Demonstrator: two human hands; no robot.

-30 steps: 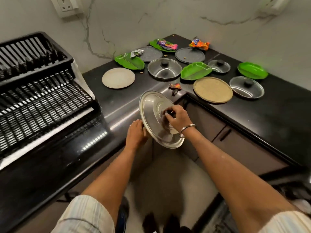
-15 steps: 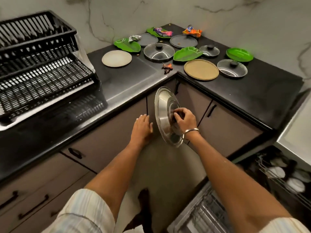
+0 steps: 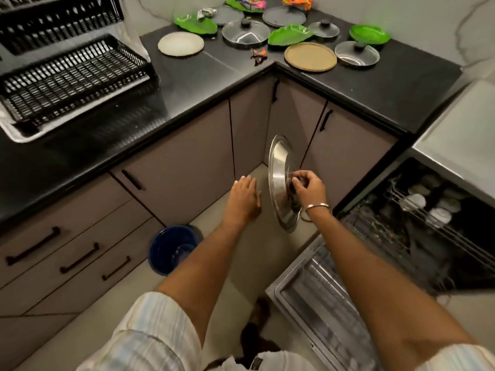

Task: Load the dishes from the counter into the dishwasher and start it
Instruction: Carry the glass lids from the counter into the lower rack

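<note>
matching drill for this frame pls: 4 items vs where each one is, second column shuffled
Items:
1. steel lid
2. tan round plate
3. blue bucket
4. black dish rack

Places:
A. on the floor by the drawers
B. held on edge by the right hand
C. on the counter's left end
D. on the counter near the inner corner

Pairs: 1-B, 2-D, 3-A, 4-C
</note>
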